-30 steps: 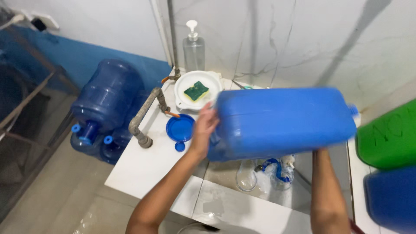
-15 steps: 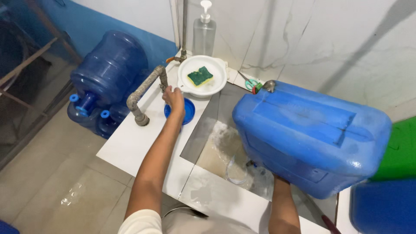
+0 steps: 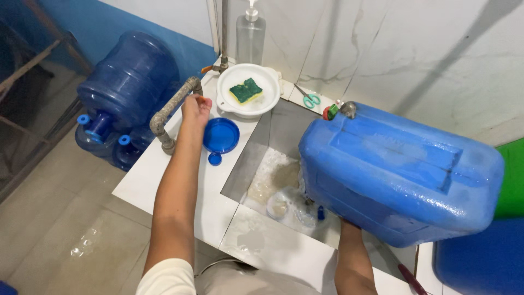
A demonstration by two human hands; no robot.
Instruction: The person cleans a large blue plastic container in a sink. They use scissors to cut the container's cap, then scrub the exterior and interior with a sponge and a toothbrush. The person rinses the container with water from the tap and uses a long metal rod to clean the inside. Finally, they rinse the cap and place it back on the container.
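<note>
**Hands at the sink: one on the tap, one under the jug**

The right hand [image 3: 349,226] props the big blue jug [image 3: 401,175] from below over the sink [image 3: 256,158]; its fingers are hidden, so I cannot tell how they grip. The left hand [image 3: 195,108] reaches away, fingers closed about the small orange tap handle [image 3: 203,99] on the grey pipe [image 3: 172,112].

The jug lies on its side, long axis running left to right, its far right end a little lower. Its broad face is tilted up, and its spout appears to point down into the soapy basin.

It looks like a rinsing step. Next likely calls for both hands back on the jug.

Nearby: blue lid [image 3: 221,135], white bowl [image 3: 248,97] with green sponge [image 3: 245,90].
</note>
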